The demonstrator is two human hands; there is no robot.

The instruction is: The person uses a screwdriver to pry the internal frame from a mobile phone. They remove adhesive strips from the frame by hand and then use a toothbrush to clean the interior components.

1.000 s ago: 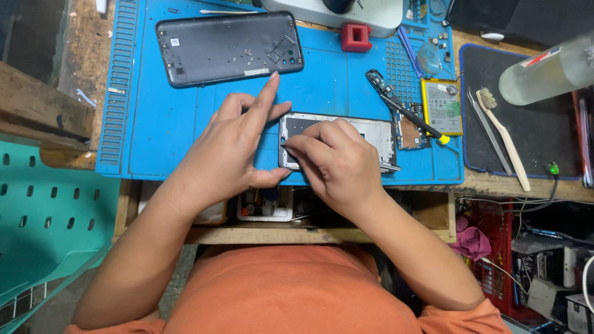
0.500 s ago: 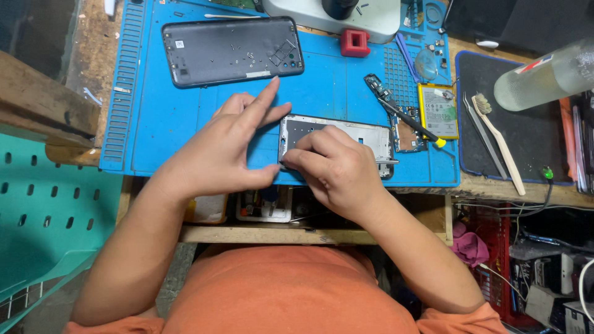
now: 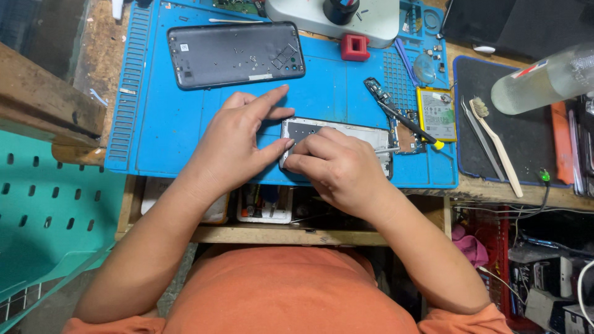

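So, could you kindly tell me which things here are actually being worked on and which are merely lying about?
In use:
left hand
right hand
opened grey phone frame
blue silicone work mat

Lying about:
dark grey phone back cover
small red block
white toothbrush
metal tweezers
flat phone battery

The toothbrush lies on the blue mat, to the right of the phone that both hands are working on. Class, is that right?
Not quite. The head view shows the toothbrush lying on the black mat, not the blue mat. It is indeed right of the phone under the left hand and right hand.
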